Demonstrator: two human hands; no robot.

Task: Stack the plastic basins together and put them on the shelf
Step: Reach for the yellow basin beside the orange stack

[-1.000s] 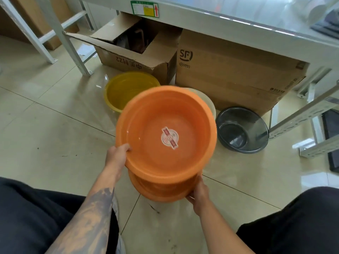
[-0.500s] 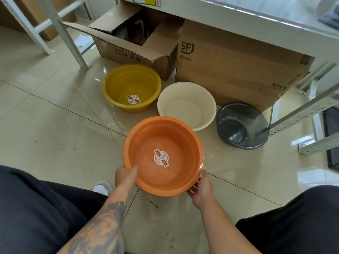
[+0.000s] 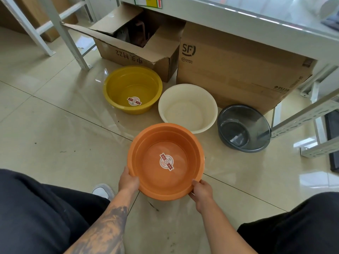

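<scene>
I hold nested orange basins point(image 3: 146, 153) low over the tiled floor, a round sticker in the top one. My left hand point(image 3: 128, 182) grips the near left rim and my right hand point(image 3: 201, 191) grips the near right rim. Beyond them on the floor stand a yellow basin point(image 3: 117, 87) with a sticker, a cream basin point(image 3: 187, 110) and a dark grey see-through basin point(image 3: 244, 129), side by side from left to right. The white shelf point(image 3: 238, 13) runs across the top of the view.
An open cardboard box point(image 3: 135, 54) and a shut SF carton point(image 3: 238, 70) sit under the shelf behind the basins. White metal shelf legs point(image 3: 62, 33) stand at left, perforated rails point(image 3: 300, 121) at right. My dark trouser legs fill both lower corners, with a grey shoe point(image 3: 102, 190) showing.
The orange basins were held up and tilted one above the other; they have come down nested together and level near the floor. The yellow and cream basins are now uncovered.
</scene>
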